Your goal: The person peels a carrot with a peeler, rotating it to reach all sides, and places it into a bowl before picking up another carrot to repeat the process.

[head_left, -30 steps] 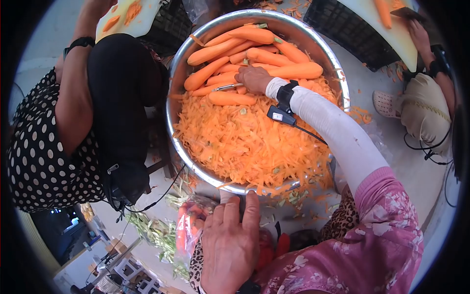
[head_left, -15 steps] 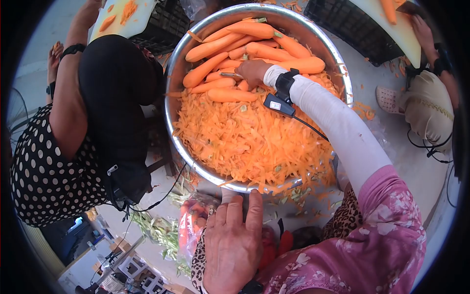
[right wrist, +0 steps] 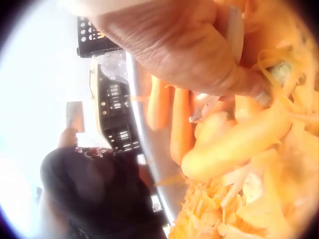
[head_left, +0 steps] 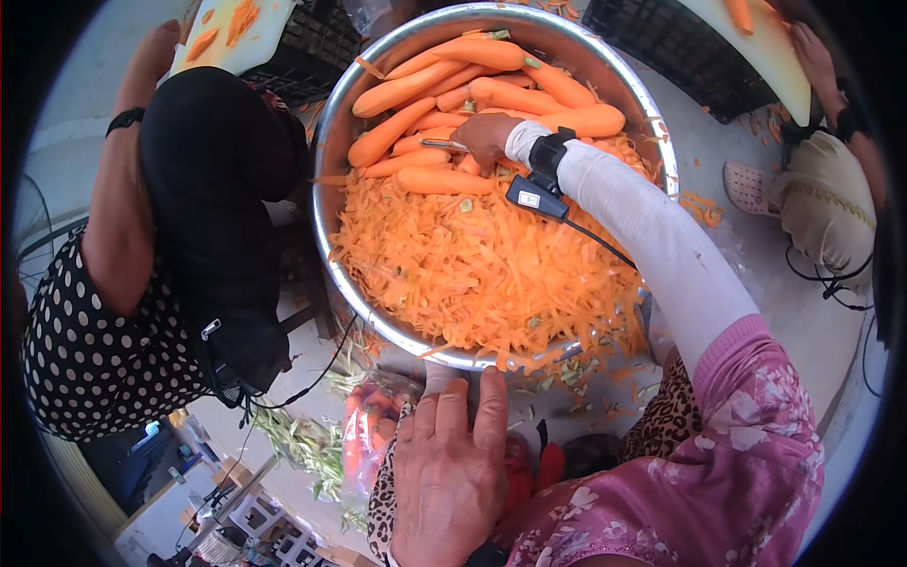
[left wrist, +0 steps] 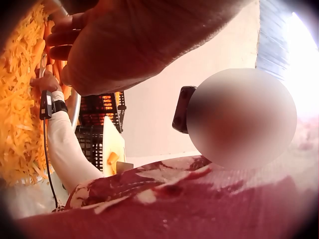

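Observation:
A big steel bowl holds a heap of orange carrot peelings and, at its far side, several whole peeled carrots. My right hand reaches into the whole carrots and grips a metal peeler, its blade pointing left. In the right wrist view my right hand holds the peeler just above a carrot. My left hand rests flat at the bowl's near rim, fingers straight. The left wrist view shows my left hand from beneath.
A person in a polka-dot top bends close at the bowl's left. A cutting board and a black crate lie beyond the bowl. Another person sits at right. A bag of carrots and greens lie below.
My right hand with the peeler has shifted slightly farther in among the whole carrots. My left hand stays at the near rim.

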Motion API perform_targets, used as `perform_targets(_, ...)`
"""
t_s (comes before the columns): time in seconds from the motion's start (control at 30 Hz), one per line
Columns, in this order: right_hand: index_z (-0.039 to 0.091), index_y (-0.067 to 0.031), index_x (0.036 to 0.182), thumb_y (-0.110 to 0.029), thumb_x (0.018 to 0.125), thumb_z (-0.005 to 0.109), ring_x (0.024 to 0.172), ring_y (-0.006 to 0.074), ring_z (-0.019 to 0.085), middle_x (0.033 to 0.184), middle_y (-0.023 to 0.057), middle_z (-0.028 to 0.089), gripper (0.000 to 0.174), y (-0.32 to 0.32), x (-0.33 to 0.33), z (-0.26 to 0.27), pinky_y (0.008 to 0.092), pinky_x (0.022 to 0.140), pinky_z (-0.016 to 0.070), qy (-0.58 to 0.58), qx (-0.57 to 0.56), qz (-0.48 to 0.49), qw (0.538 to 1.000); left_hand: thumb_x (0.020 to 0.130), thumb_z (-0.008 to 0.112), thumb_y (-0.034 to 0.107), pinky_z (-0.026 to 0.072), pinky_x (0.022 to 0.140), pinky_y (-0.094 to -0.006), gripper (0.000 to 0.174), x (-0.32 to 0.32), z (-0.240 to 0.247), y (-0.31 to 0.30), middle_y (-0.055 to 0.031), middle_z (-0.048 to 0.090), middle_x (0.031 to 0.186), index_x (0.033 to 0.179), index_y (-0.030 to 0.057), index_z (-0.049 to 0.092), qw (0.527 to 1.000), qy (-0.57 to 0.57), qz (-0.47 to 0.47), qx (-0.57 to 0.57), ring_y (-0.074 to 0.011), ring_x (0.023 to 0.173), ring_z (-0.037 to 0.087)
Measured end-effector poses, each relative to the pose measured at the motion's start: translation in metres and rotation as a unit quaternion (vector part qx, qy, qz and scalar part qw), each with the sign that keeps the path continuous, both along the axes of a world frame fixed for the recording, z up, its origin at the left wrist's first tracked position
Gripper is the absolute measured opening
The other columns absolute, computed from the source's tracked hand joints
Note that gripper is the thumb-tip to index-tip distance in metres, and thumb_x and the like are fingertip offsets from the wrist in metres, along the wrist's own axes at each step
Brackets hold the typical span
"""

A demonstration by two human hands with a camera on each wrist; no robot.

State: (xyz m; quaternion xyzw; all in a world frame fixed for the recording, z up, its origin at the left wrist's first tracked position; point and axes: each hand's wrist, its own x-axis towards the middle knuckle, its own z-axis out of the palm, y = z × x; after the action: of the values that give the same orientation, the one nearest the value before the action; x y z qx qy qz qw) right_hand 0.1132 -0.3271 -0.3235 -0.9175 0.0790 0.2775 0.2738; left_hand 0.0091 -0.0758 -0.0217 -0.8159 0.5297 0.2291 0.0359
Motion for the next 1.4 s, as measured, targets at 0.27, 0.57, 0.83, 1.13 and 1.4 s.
perform_targets(0.27, 0.055, -0.0091, 0.126, -0.014, 0.065, 0.08, 0.102, 0.029, 0.061, 0.11, 0.0122, 0.064, 0.066, 0.004, 0.007, -0.004, 0.0415, 0.078, 0.05, 0.066, -0.031, 0.026, 0.997, 0.069, 0.058, 0.0, 0.0401, 0.078, -0.0435, 0.055, -0.001, 0.0, -0.001, -0.0154, 0.055, 0.098, 0.123, -0.0007, 0.051, 1.0, 0.013, 0.008, 0.014, -0.0323, 0.087, 0.051)
perform_targets(0.57, 0.053, -0.0029, 0.103, -0.017, 0.082, 0.064, 0.086, 0.0157, 0.06, 0.088, 0.0083, 0.059, 0.028, -0.019, -0.019, 0.008, 0.0296, 0.071, 0.0479, -0.008, 0.245, -0.177, 0.953, 0.07, 0.059, 0.004, 0.0384, 0.082, -0.0444, 0.054, -0.005, -0.002, 0.002, -0.0139, 0.055, 0.1, 0.123, 0.0001, 0.051, 1.0, -0.007, -0.003, 0.017, -0.0311, 0.088, 0.052)
perform_targets(0.83, 0.049, -0.0041, 0.116, -0.029, 0.088, 0.064, 0.092, 0.011, 0.057, 0.103, 0.0044, 0.058, 0.04, -0.035, -0.027, -0.007, 0.0259, 0.077, 0.0497, -0.209, 0.635, -0.314, 0.674, 0.083, 0.057, 0.011, 0.0393, 0.078, -0.0431, 0.039, -0.007, -0.001, -0.003, -0.0125, 0.056, 0.095, 0.12, 0.0011, 0.055, 0.999, -0.02, -0.028, 0.017, -0.029, 0.084, 0.054)
perform_targets(1.13, 0.05, -0.0106, 0.11, -0.03, 0.091, 0.06, 0.073, 0.0089, 0.062, 0.086, 0.0003, 0.06, 0.029, -0.024, -0.035, 0.009, 0.0248, 0.062, 0.055, -0.165, 0.715, -0.363, 0.575, 0.083, 0.057, 0.012, 0.0392, 0.074, -0.0422, 0.038, -0.013, -0.005, -0.004, -0.0104, 0.055, 0.089, 0.12, 0.0011, 0.055, 1.0, -0.01, -0.017, 0.023, -0.0275, 0.082, 0.053)
perform_targets(1.4, 0.05, -0.0081, 0.115, -0.033, 0.09, 0.061, 0.074, 0.0082, 0.06, 0.095, 0.0021, 0.058, 0.037, -0.015, -0.042, 0.042, 0.0258, 0.061, 0.0529, -0.22, 0.725, -0.34, 0.558, 0.083, 0.059, 0.013, 0.0432, 0.074, -0.0414, 0.041, -0.01, -0.009, -0.001, -0.0162, 0.055, 0.1, 0.121, -0.0003, 0.052, 0.999, -0.001, -0.036, 0.036, -0.0311, 0.087, 0.054)
